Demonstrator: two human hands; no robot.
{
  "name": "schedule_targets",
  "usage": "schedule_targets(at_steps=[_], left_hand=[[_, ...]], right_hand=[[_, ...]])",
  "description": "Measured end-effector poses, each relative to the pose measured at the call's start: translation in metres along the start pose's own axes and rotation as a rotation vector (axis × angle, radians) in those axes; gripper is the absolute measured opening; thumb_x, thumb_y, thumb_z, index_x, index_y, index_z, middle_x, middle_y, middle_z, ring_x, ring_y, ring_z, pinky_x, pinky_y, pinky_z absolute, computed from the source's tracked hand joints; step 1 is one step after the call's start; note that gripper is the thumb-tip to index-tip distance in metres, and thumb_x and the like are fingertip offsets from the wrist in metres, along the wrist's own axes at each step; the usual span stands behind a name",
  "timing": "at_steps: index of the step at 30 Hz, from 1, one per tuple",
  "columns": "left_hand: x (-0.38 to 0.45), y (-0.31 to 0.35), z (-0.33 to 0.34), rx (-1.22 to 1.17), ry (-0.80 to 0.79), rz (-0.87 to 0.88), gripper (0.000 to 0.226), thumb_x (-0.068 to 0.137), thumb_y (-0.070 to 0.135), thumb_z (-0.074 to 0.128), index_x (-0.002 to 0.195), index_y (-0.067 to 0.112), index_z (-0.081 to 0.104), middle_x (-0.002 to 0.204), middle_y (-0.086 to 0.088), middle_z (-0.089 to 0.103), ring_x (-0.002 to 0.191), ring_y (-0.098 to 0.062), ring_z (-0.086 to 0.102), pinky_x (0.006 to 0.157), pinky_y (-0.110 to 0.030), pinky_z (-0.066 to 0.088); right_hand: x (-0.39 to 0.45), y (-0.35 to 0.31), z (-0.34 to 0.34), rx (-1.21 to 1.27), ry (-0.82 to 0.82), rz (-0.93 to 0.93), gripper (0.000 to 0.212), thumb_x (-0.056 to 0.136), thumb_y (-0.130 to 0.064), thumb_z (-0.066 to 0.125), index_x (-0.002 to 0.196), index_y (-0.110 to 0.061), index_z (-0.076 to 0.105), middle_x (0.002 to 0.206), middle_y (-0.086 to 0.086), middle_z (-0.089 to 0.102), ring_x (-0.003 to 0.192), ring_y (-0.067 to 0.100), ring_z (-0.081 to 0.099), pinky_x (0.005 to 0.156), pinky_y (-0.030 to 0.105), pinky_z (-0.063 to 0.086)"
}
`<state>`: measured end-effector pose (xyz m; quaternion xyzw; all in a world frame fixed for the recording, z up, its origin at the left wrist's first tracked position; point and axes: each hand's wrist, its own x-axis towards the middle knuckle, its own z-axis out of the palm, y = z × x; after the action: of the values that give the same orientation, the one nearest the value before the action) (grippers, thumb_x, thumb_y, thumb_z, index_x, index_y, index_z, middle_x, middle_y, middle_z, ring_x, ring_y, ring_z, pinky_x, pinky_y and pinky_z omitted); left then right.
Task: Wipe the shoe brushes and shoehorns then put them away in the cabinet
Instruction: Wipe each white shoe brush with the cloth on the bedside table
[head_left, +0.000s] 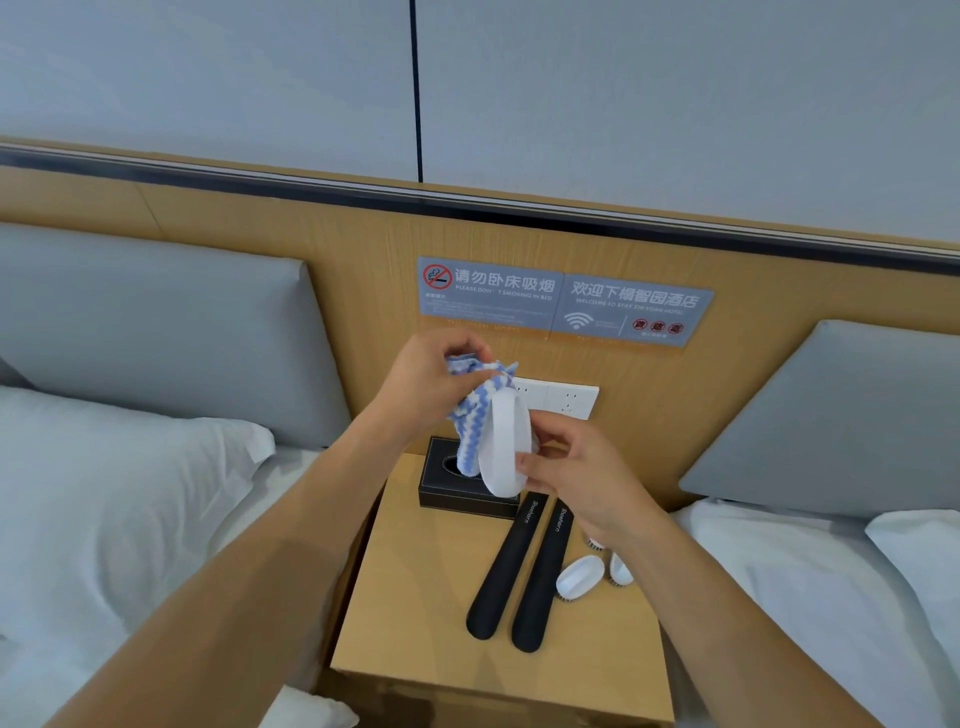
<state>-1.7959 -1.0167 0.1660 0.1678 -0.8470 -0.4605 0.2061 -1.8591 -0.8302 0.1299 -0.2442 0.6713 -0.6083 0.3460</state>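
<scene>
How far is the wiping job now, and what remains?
Nothing looks put away yet. In hand: the right hand holds a white shoe brush while the left hand grips the blue-and-white cloth against it. Left: two black shoehorns and the small white brushes lie on the nightstand.

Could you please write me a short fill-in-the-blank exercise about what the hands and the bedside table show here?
1. The left hand holds a blue-and-white striped ____.
2. The right hand holds a white oval plastic shoe brush above the black ____ box.
3. ____ long black plastic shoehorns lie side by side on the wooden bedside table.
4. The small white brushes on the table lie to the ____ of the shoehorns.

Missing words: cloth; tissue; Two; right
</scene>
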Motion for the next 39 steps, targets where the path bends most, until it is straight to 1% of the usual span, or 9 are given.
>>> schedule_targets(at_steps=[4,8,13,17,20,25,30,35,39], left_hand=[[0.0,0.012,-0.002,-0.109,-0.092,0.112,0.007,0.086,0.017,0.073,0.089,0.022,0.077,0.089,0.016,0.073,0.083,0.0,0.067,0.07,-0.016,0.054],[-0.013,0.006,0.011,-0.179,-0.008,0.087,0.017,0.089,0.01,0.069,0.104,0.017,0.074,0.111,0.006,0.07,0.097,0.003,0.064,0.082,-0.016,0.053],[-0.032,-0.02,0.035,-0.013,-0.052,0.089,0.018,0.082,0.012,0.075,0.092,0.026,0.072,0.098,0.013,0.066,0.091,0.0,0.06,0.079,-0.018,0.051],[-0.033,-0.037,0.049,-0.078,-0.049,-0.037,0.014,0.086,0.017,0.073,0.092,0.029,0.069,0.098,0.013,0.068,0.09,-0.005,0.065,0.077,-0.025,0.056],[-0.027,-0.045,0.061,-0.084,-0.026,-0.057,0.013,0.087,0.017,0.072,0.091,0.028,0.068,0.094,0.015,0.067,0.086,-0.003,0.065,0.071,-0.022,0.056],[-0.014,-0.046,0.099,-0.091,-0.048,-0.108,0.015,0.087,0.013,0.071,0.099,0.02,0.066,0.097,0.009,0.066,0.088,-0.005,0.063,0.066,-0.011,0.05],[-0.013,-0.057,0.14,-0.265,-0.017,-0.33,0.032,0.083,0.015,0.076,0.11,0.022,0.062,0.099,0.011,0.066,0.089,-0.002,0.066,0.064,-0.016,0.055],[-0.02,-0.076,0.176,-0.379,0.013,-0.544,0.017,0.081,0.014,0.079,0.094,0.021,0.069,0.083,0.009,0.07,0.068,0.003,0.068,0.055,-0.013,0.052],[-0.022,-0.093,0.191,-0.366,0.036,-0.634,0.017,0.084,0.016,0.075,0.089,0.03,0.068,0.085,0.012,0.07,0.076,-0.001,0.068,0.065,-0.017,0.055]], right_hand=[[0.002,-0.002,-0.002,0.167,-0.035,0.09,0.039,0.091,0.008,0.062,0.124,-0.011,0.068,0.112,0.006,0.073,0.107,0.024,0.07,0.076,0.032,0.061],[0.009,-0.002,-0.007,0.505,-0.043,0.181,0.032,0.089,0.004,0.062,0.119,-0.006,0.066,0.116,0.016,0.073,0.104,0.031,0.072,0.075,0.034,0.062],[0.01,0.023,-0.018,0.59,0.073,0.282,0.033,0.09,0.001,0.065,0.122,-0.005,0.064,0.113,0.016,0.074,0.105,0.031,0.072,0.077,0.037,0.062],[0.008,0.048,-0.034,0.64,0.125,0.363,0.041,0.09,0.003,0.064,0.129,-0.007,0.058,0.117,0.019,0.072,0.107,0.036,0.07,0.083,0.045,0.061],[0.006,0.065,-0.047,0.662,0.171,0.402,0.048,0.09,0.007,0.063,0.135,-0.008,0.054,0.122,0.021,0.069,0.106,0.039,0.07,0.083,0.048,0.061],[0.003,0.089,-0.067,0.647,0.275,0.462,0.047,0.086,0.011,0.066,0.129,-0.008,0.057,0.121,0.019,0.068,0.098,0.036,0.073,0.07,0.042,0.062],[-0.016,0.135,-0.094,0.63,0.407,0.594,0.046,0.084,0.008,0.071,0.126,-0.006,0.058,0.119,0.018,0.067,0.097,0.033,0.074,0.072,0.041,0.062],[-0.048,0.205,-0.118,0.605,0.515,0.798,0.041,0.086,-0.005,0.076,0.124,-0.012,0.061,0.118,0.01,0.071,0.106,0.024,0.069,0.068,0.033,0.061],[-0.061,0.251,-0.129,0.641,0.627,0.966,0.038,0.083,0.0,0.076,0.118,-0.01,0.063,0.111,0.013,0.07,0.103,0.025,0.066,0.064,0.031,0.06]])
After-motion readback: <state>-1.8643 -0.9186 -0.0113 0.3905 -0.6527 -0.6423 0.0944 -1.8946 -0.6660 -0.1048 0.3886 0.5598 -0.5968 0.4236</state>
